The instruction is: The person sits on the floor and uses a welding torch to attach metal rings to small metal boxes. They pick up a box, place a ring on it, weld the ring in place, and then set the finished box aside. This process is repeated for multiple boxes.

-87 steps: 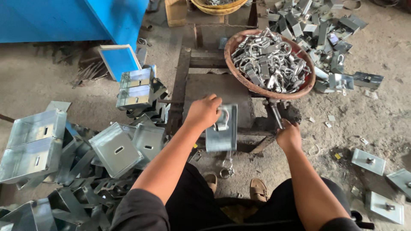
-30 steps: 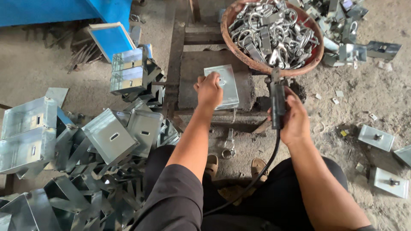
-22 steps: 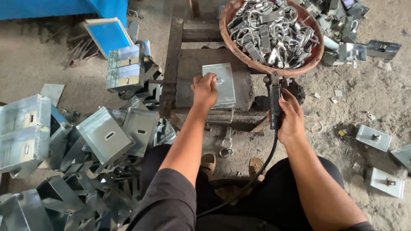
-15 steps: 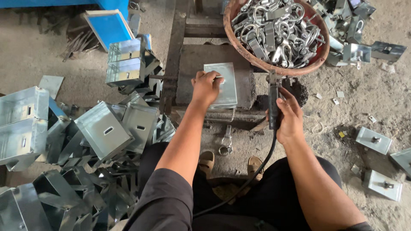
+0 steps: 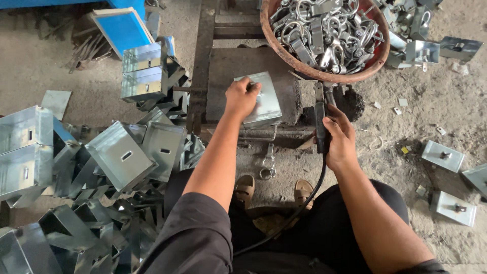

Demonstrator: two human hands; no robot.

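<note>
My left hand presses down on a bent galvanised metal plate that lies on a dark steel work block. My fingers close on something small at the plate's top, which I cannot make out. My right hand grips the black handle of a corded welding tool, whose tip points up at the block's right side, just below the rim of a rusty round bowl full of shiny metal shackles and clips.
Piles of folded galvanised brackets cover the floor at left. Finished plates with bolts lie scattered at right. A blue panel leans at the top left. My sandalled feet rest below the block.
My right hand picked up the corded tool and brought it up beside the block. My left hand stayed on the plate. The view shifted slightly downward.
</note>
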